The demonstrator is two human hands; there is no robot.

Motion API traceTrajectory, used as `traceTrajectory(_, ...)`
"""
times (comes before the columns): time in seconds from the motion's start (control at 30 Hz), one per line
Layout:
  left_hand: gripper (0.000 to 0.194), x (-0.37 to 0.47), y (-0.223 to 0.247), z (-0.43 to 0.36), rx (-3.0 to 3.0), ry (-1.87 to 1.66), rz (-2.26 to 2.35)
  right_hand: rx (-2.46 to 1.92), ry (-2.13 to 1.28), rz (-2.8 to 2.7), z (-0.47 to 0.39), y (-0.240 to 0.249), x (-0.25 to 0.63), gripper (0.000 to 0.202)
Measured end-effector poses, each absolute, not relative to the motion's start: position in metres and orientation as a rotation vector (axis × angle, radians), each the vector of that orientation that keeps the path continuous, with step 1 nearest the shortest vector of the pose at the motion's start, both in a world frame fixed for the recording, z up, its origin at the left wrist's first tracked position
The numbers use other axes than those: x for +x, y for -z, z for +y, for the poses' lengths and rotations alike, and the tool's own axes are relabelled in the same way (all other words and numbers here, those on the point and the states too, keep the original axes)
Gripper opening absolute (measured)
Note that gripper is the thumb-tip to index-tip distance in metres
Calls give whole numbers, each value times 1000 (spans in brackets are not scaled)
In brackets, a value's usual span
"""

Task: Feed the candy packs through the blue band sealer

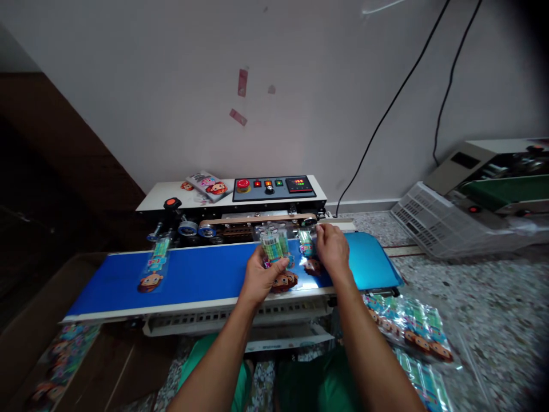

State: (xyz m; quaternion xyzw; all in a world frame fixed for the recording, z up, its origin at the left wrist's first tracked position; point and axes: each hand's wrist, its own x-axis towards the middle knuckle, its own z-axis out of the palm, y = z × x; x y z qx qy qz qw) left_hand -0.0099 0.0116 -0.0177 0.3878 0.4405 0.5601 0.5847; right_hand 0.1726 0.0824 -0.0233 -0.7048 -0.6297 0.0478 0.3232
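Over the blue conveyor belt (210,274) of a sealing machine, my left hand (262,274) is wrapped round a stack of clear packets (277,243) with green contents and cartoon heads. My right hand (332,246) has its fingers closed at the upper right edge of a single packet (306,243), which lies near the machine's sealing strip. Another packet (153,266) rests on the belt's left part, its cartoon head toward the front edge.
The control panel (274,187) has a red button and a lit display. More packets (420,326) lie at lower right, and others (60,357) in a cardboard box (128,357) at lower left. A white crate (424,220) stands right.
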Motion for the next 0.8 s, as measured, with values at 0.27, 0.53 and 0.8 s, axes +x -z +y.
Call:
traceTrajectory(0.27, 35, -8, 16, 12, 931, -1406, 1017, -1023, -1046, -1405, 45, 9, 131, 28)
traceTrajectory(0.53, 43, -9, 18, 13, 829, -1352, 945, -1108, -769, -1012, 54, 12, 173, 30)
traceTrajectory(0.8, 42, -9, 17, 11, 810, -1285, 1018, -2079, -203, -1390, 76, 31, 223, 32)
